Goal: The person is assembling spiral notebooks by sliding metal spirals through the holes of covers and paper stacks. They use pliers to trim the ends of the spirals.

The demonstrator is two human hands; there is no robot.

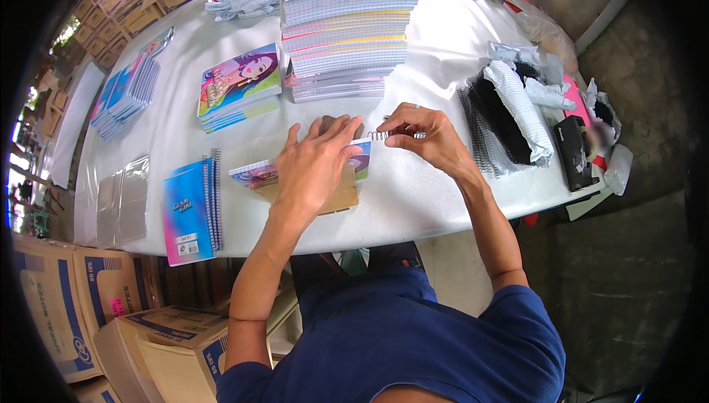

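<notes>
A small notebook (360,161) with a colourful printed cover stands on edge against a wooden block (341,195) near the table's front. My left hand (314,163) lies over its upper edge, fingers spread and bent across it, steadying it. Between the thumb and fingers of my right hand (430,137) is a dark spiral binding coil (379,135). The coil's left end meets the notebook's upper right corner; my hand hides part of it. How far it is threaded cannot be seen.
A tall stack of page blocks (343,41) rises beyond my hands, beside a pile of covered notebooks (240,82). Bound blue notebooks (190,211) lie left, near clear plastic sleeves (124,200). Bundled black coils (506,118) lie right, beside a black box (572,152). Cartons (170,329) stand below left.
</notes>
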